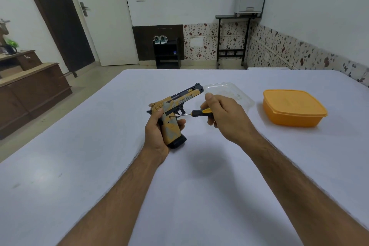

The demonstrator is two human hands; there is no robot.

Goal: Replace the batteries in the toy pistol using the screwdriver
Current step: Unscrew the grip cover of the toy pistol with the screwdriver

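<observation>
Left hand is gripping the toy pistol by its grip, muzzle aiming at 1 o'clock. Right hand is pinching the screwdriver, tip touching the grip at 9 o'clock.

Near table: open white surface between and beside both forearms | Left: open to edge | Centre: pistol and screwdriver held above table | Far centre: clear lid just behind right hand | Far right: orange box; open gap between lid and box
</observation>
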